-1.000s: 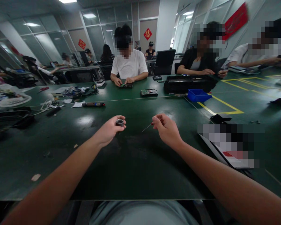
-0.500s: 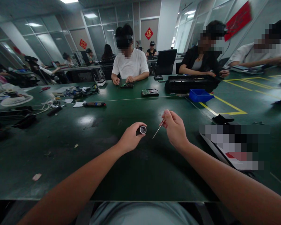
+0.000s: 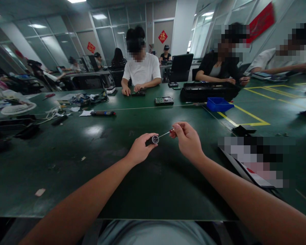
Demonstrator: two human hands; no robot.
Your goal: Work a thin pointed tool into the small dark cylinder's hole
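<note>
My left hand [image 3: 140, 148] is closed around a dark cylinder [image 3: 155, 139], whose round, silver-rimmed end faces me. Small details inside that end are too tiny to make out. In my right hand [image 3: 189, 140] is a thin screwdriver [image 3: 165, 134], pinched by its reddish handle. Its metal shaft points left, and the tip reaches the open end of the cylinder; how deep it goes I cannot tell. Both hands are held above the green table [image 3: 153, 190].
Across the table a person in white [image 3: 142, 69] handles a circuit board. A hard drive [image 3: 164, 101], a blue bin [image 3: 219, 104] and a long black casing [image 3: 209, 91] lie beyond my hands. Cables and scraps [image 3: 84, 98] are at left; a partly blurred flat object [image 3: 244, 166] lies right.
The screwdriver has swung from pointing down at the table to pointing left, its tip now at the cylinder's end. My left hand has barely moved.
</note>
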